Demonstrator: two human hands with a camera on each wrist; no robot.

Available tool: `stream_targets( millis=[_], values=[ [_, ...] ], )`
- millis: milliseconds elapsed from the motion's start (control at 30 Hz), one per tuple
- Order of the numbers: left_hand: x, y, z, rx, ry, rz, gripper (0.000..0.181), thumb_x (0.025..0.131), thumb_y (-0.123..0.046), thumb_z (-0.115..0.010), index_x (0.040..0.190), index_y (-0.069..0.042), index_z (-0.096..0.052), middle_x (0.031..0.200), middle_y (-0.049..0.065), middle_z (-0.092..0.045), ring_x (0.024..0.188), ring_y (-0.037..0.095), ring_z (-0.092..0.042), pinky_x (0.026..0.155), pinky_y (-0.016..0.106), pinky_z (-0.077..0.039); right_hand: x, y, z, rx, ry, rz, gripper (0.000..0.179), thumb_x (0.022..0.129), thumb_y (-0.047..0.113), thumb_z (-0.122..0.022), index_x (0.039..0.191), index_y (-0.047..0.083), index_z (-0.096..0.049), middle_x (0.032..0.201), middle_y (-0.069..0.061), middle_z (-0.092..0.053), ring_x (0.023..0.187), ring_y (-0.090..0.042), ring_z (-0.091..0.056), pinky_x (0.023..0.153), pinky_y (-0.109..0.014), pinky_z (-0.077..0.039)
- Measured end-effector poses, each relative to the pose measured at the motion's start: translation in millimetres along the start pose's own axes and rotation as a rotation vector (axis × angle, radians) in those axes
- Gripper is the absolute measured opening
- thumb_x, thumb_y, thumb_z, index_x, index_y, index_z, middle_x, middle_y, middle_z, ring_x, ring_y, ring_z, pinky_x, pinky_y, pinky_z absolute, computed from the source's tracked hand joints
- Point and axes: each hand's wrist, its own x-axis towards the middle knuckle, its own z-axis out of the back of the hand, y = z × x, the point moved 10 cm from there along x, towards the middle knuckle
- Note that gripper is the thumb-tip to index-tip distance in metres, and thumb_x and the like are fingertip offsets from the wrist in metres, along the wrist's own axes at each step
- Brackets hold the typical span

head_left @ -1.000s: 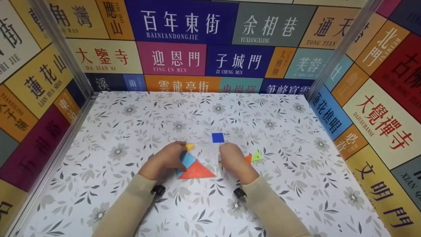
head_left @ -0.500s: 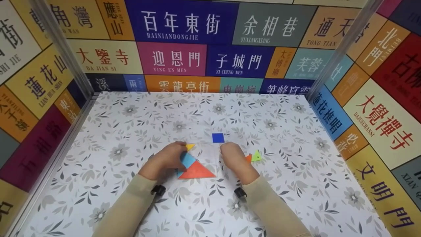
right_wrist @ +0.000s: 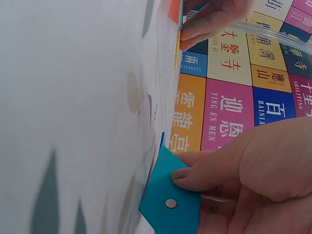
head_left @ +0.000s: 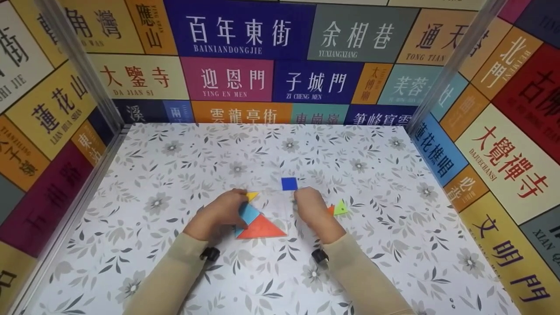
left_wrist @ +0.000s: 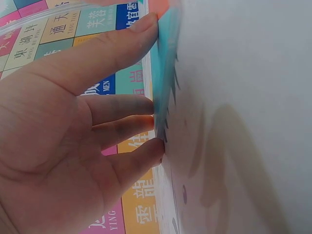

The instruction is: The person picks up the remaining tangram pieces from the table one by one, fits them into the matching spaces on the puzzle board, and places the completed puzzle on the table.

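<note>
My left hand [head_left: 221,210] rests on flat tangram pieces, its fingers spread and its thumb on a light blue piece [head_left: 250,213]. The light blue piece lies along a large red triangle [head_left: 264,227]. A yellow piece [head_left: 252,196] shows partly past the left fingertips. In the right wrist view, my right hand [right_wrist: 234,175] pinches a teal tangram piece [right_wrist: 165,197] with a small round pale dot, tilted up at the tabletop; the hand hides this piece in the head view. Just beyond the right knuckles lies a dark blue square [head_left: 289,183].
Right of my right hand lie a green piece [head_left: 341,208] with a dark dot and a partly hidden orange piece [head_left: 331,210]. A white leaf-patterned cloth [head_left: 367,271] covers the table. Walls of coloured signs [head_left: 236,78] enclose the back and sides.
My right hand has shifted very slightly to the right and now covers more of the orange piece. The left hand and the pieces under it look unmoved.
</note>
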Motion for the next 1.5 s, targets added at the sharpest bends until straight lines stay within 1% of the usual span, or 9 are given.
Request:
stream_targets(
  millis=[100, 233, 433, 533, 667, 800, 1033, 1300, 1500],
  values=[
    [0.4, -1.0, -1.0, 0.007, -0.002, -0.012, 0.075, 0.074, -0.021, -0.098, 0.138, 0.001, -0.066, 0.159, 0.02, -0.053, 0.147, 0.038, -0.051, 0.123, 0.048, -0.043, 2.1, -2.7, -0.1, 0.006, 0.003, -0.031, 0.01, 0.096, -0.003, -0.062, 0.095, 0.001, -0.071, 0.095, -0.018, -0.071, 0.088, -0.033, -0.065, 0.086, -0.047, -0.057],
    [-0.4, -0.3, -0.6, 0.014, -0.005, -0.015, 0.075, 0.074, -0.022, -0.098, 0.138, 0.001, -0.066, 0.159, 0.02, -0.053, 0.146, 0.038, -0.051, 0.122, 0.048, -0.044, 3.3, -4.6, 1.1, 0.012, -0.003, -0.062, 0.011, 0.094, -0.003, -0.066, 0.1, 0.001, -0.073, 0.096, -0.018, -0.071, 0.09, -0.033, -0.067, 0.088, -0.046, -0.058],
    [-0.4, -5.0, 2.9, 0.043, -0.029, -0.065, 0.063, 0.07, -0.021, -0.098, 0.123, 0.0, -0.072, 0.149, 0.02, -0.063, 0.143, 0.037, -0.054, 0.117, 0.046, -0.049, 3.8, -4.2, 5.4, 0.052, 0.005, -0.092, 0.019, 0.093, -0.007, -0.065, 0.108, -0.001, -0.074, 0.105, -0.019, -0.074, 0.099, -0.035, -0.07, 0.095, -0.046, -0.059],
    [-0.5, -3.5, 2.6, 0.035, -0.019, -0.038, 0.066, 0.071, -0.021, -0.098, 0.127, 0.001, -0.071, 0.152, 0.019, -0.06, 0.145, 0.036, -0.053, 0.119, 0.046, -0.047, 3.8, -8.4, 4.6, 0.096, 0.031, -0.14, 0.02, 0.095, -0.006, -0.063, 0.112, 0.0, -0.073, 0.11, -0.017, -0.073, 0.103, -0.034, -0.069, 0.098, -0.044, -0.058],
    [-0.7, -0.1, 0.9, 0.009, 0.001, 0.014, 0.072, 0.074, -0.02, -0.097, 0.137, -0.001, -0.068, 0.16, 0.017, -0.054, 0.146, 0.036, -0.051, 0.123, 0.047, -0.043, 4.6, -12.9, 6.4, 0.166, 0.016, -0.176, 0.017, 0.1, -0.002, -0.06, 0.109, 0.001, -0.073, 0.109, -0.016, -0.073, 0.105, -0.034, -0.069, 0.097, -0.044, -0.059],
    [-0.3, -0.3, 0.8, 0.009, 0.003, 0.016, 0.072, 0.074, -0.019, -0.097, 0.137, -0.001, -0.068, 0.16, 0.017, -0.053, 0.146, 0.035, -0.052, 0.123, 0.046, -0.044, 4.7, -15.7, 10.0, 0.244, -0.016, -0.191, 0.014, 0.101, 0.002, -0.062, 0.107, 0.002, -0.075, 0.107, -0.016, -0.075, 0.106, -0.034, -0.071, 0.096, -0.045, -0.059],
    [-0.9, -0.1, 0.4, 0.013, -0.004, 0.007, 0.073, 0.074, -0.02, -0.098, 0.137, 0.0, -0.067, 0.159, 0.019, -0.053, 0.144, 0.036, -0.053, 0.121, 0.047, -0.045, 3.3, -13.6, 18.3, 0.272, -0.054, -0.165, 0.009, 0.093, 0.002, -0.068, 0.096, 0.007, -0.075, 0.099, -0.011, -0.076, 0.094, -0.03, -0.071, 0.089, -0.045, -0.06],
    [-1.3, -2.4, 2.8, 0.008, -0.027, -0.029, 0.07, 0.071, -0.02, -0.098, 0.132, 0.001, -0.07, 0.156, 0.021, -0.056, 0.143, 0.037, -0.054, 0.119, 0.047, -0.047, 4.2, -14.0, 24.3, 0.309, -0.083, -0.147, 0.008, 0.09, 0.004, -0.07, 0.088, 0.01, -0.074, 0.081, -0.005, -0.07, 0.076, -0.023, -0.063, 0.074, -0.039, -0.055],
    [-0.5, -2.5, 2.7, 0.004, -0.027, -0.033, 0.071, 0.071, -0.021, -0.099, 0.132, 0.002, -0.07, 0.156, 0.022, -0.056, 0.143, 0.038, -0.055, 0.119, 0.047, -0.047, 4.0, -12.8, 31.4, 0.307, -0.136, -0.116, 0.006, 0.09, 0.005, -0.072, 0.087, 0.008, -0.075, 0.079, -0.006, -0.071, 0.074, -0.023, -0.064, 0.073, -0.04, -0.055]
  ],
)
